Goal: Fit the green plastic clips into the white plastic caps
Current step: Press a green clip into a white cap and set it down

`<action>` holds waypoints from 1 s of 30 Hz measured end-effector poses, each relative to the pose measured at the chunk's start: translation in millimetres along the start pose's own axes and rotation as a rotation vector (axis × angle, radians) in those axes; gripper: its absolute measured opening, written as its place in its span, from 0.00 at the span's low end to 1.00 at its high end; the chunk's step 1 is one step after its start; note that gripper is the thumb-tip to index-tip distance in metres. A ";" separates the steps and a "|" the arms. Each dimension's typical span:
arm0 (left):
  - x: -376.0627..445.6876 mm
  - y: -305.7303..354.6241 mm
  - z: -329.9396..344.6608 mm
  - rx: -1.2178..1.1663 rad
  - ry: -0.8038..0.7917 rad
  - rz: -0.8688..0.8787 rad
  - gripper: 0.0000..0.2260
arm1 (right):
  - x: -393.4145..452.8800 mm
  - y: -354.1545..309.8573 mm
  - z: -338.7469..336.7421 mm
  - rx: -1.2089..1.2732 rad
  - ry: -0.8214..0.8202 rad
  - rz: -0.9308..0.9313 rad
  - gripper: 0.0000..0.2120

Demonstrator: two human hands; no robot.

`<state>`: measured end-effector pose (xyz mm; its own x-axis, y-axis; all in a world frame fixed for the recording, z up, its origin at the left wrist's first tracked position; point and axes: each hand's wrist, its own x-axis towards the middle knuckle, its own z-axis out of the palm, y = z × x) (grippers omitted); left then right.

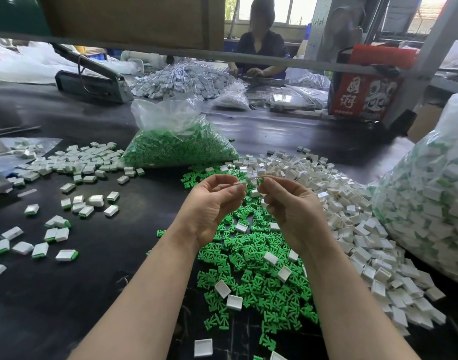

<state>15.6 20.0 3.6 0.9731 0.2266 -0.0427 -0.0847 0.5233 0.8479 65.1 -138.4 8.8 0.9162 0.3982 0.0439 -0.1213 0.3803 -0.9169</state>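
Note:
My left hand [215,203] is raised above the table, its fingertips pinching a small white cap [241,184]. My right hand [290,203] is raised beside it and pinches a green clip [261,181] a short gap from the cap. Below both hands lies a heap of loose green clips [251,268] with a few white caps mixed in. A pile of empty white caps [352,216] spreads to the right. Caps with green clips fitted [67,201] lie scattered at the left.
A clear bag of green clips [178,144] stands behind the hands. A large clear bag of fitted caps [430,203] fills the right edge. Across the black table [119,255] a person sits working, with a grey parts pile [181,81], a sealing machine [93,81] and a red box [363,94].

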 end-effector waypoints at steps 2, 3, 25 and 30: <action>0.5 -0.3 -0.1 -0.045 -0.007 -0.001 0.14 | 0.9 0.7 0.6 0.029 -0.004 0.002 0.10; 0.4 -0.3 -0.1 -0.059 -0.013 -0.004 0.14 | 1.2 0.9 1.2 0.045 -0.011 0.002 0.09; -6.2 3.0 3.3 0.058 -0.016 0.041 0.12 | -2.6 3.8 8.1 -0.292 0.006 -0.270 0.08; -6.8 2.5 2.4 0.120 -0.019 0.064 0.14 | -3.2 4.5 8.2 -0.349 0.021 -0.310 0.06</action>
<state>9.3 17.8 7.3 0.9706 0.2396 0.0224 -0.1211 0.4060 0.9058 58.4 -131.2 7.8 0.8972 0.2914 0.3318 0.2916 0.1734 -0.9407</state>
